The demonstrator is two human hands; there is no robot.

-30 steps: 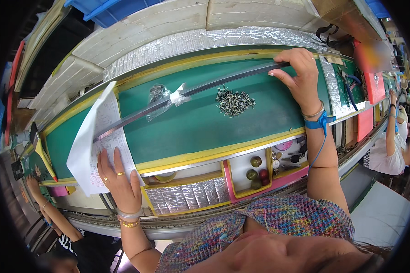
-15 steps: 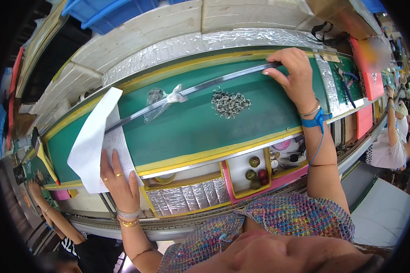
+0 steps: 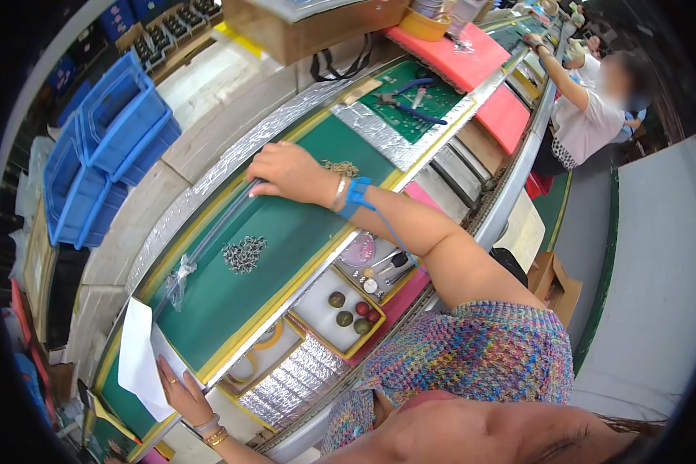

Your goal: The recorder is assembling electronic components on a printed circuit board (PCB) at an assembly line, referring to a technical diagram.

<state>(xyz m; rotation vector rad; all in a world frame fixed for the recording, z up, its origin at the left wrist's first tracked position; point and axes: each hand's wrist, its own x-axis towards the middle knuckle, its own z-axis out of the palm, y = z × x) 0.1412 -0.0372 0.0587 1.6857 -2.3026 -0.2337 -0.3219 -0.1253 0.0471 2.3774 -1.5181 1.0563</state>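
Along the far side of the green work surface lies a long, thin, dark grey strip or bundle of strips. My right hand is closed around its right end, fingers curled over it. A knotted clear plastic bag sits on the strip near its left part. White paper sheets cover the strip's left end, the upper one folded up. On their near edge lies my left hand, fingers stretched out flat. Small silvery metal hooks or clips form a pile nearer me than the strip.
Brass-coloured small parts lie beyond my right wrist. Blue-handled pliers rest on a green mat to the right. Below the edge, a tray holds several round balls. Blue bins stand at far left. A co-worker is at far right.
The whole view has swung to the right, showing more of the bench's right side. My right hand still holds the strip's end, and my left hand stays on the paper.
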